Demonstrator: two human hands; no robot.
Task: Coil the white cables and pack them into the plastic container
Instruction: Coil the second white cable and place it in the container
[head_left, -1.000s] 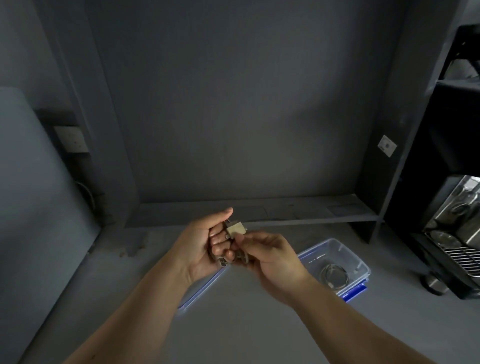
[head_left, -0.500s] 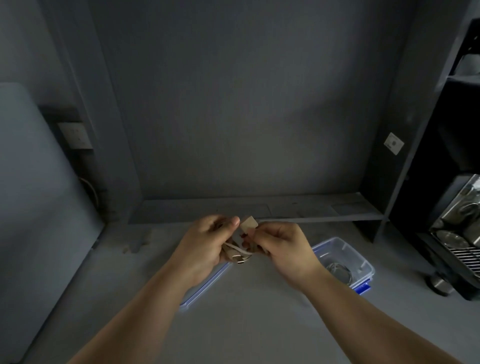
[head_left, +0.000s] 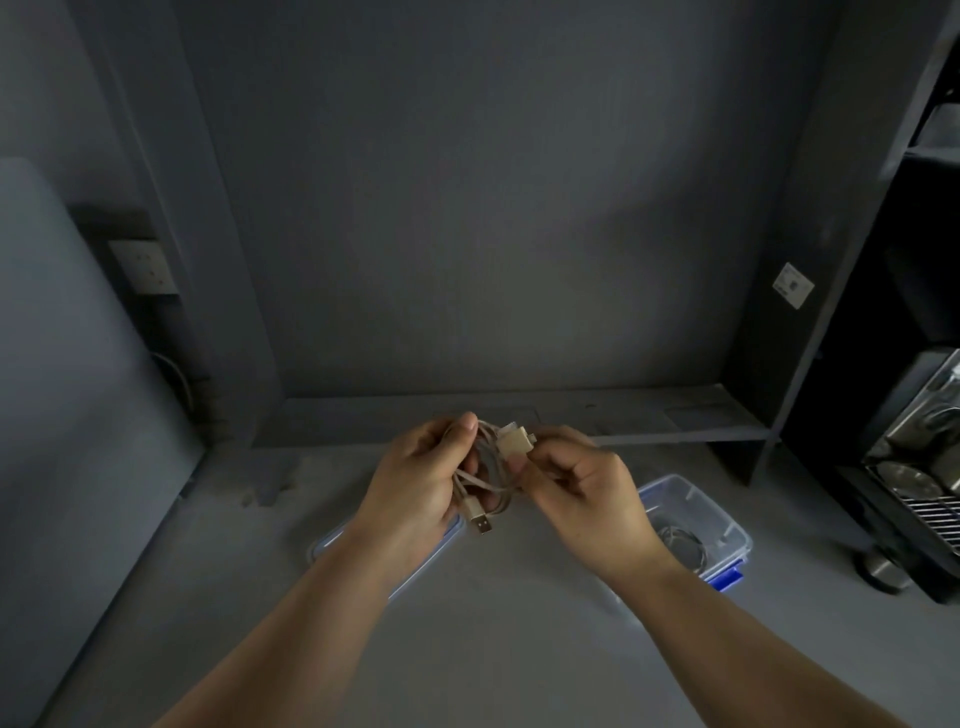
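Observation:
A white cable (head_left: 491, 467) hangs in loose loops between both hands above the grey counter. My left hand (head_left: 421, 478) pinches the loops near their top, and a USB plug (head_left: 480, 519) dangles below it. My right hand (head_left: 582, 488) grips the cable's broad flat connector (head_left: 511, 441). A clear plastic container (head_left: 727, 525) with blue clips sits to the right, partly behind my right wrist, with another coiled cable (head_left: 683, 543) inside. Its clear, blue-rimmed lid (head_left: 332, 540) lies flat under my left wrist.
A low grey ledge (head_left: 571, 421) runs along the back wall. A dark shelf unit with a metal coffee machine (head_left: 919, 467) stands at the right. A wall socket (head_left: 148, 267) and a grey panel (head_left: 62, 415) are at the left.
Both hands have drawn slightly apart, so the cable loops have opened out between them. The USB plug now hangs free below my left hand, and the broad connector has turned upward.

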